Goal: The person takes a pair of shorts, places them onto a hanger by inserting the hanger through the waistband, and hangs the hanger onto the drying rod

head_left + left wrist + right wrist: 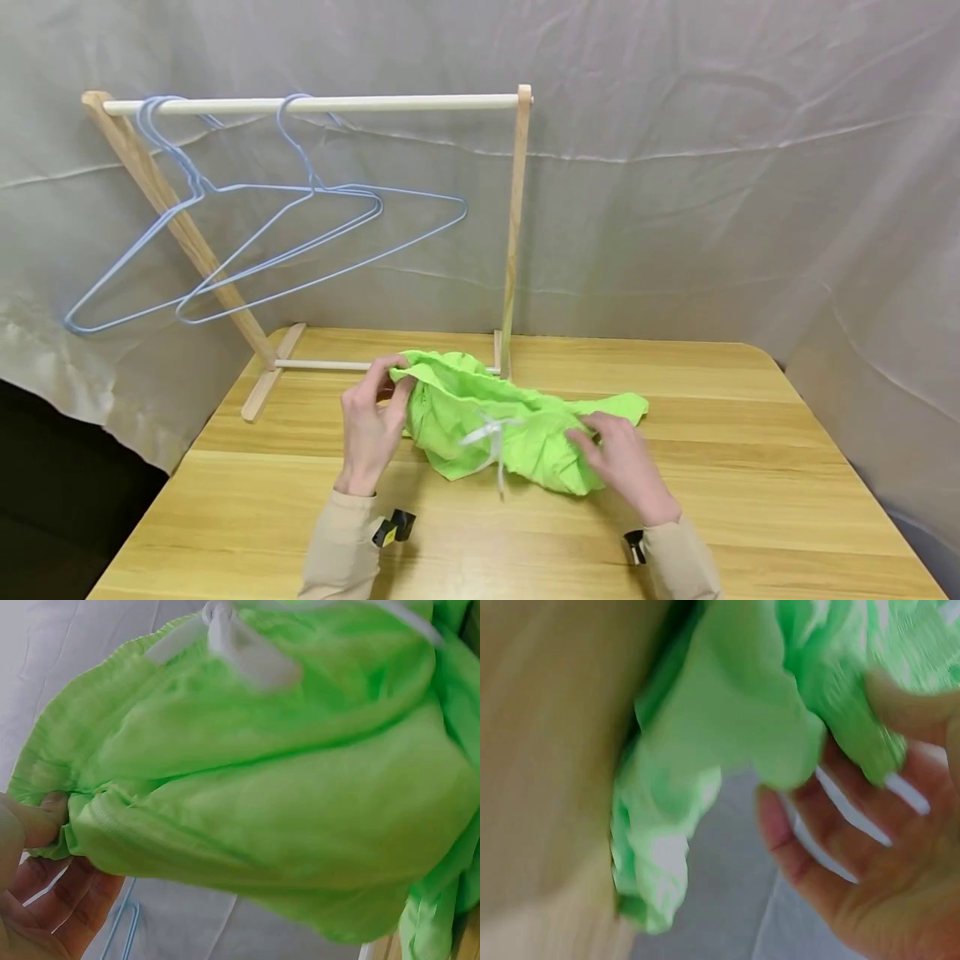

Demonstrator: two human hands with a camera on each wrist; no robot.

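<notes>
Grey fabric (712,217) is hanging in creased folds across the background, and a wooden table (765,500) is filling the lower part of the frame. Toward the upper left, a wooden rack (516,208) is standing on the table, its white top bar holding up light-blue hangers (311,177). Just below the centre, a bright green garment (457,425) is bunching between the two hands, hiding part of the rack's lower bar; its white drawstring (492,428) is dangling in front. Left of centre, the left hand (375,425) is pinching the end of the gathered waistband between thumb and fingers. Right of centre, the right hand (626,458) is holding the garment's other side, thumb in front and fingers behind; how firmly, I cannot tell. Beige sleeves (341,550) are reaching in from the bottom edge, small black devices (403,525) sitting beside the wrists.
</notes>
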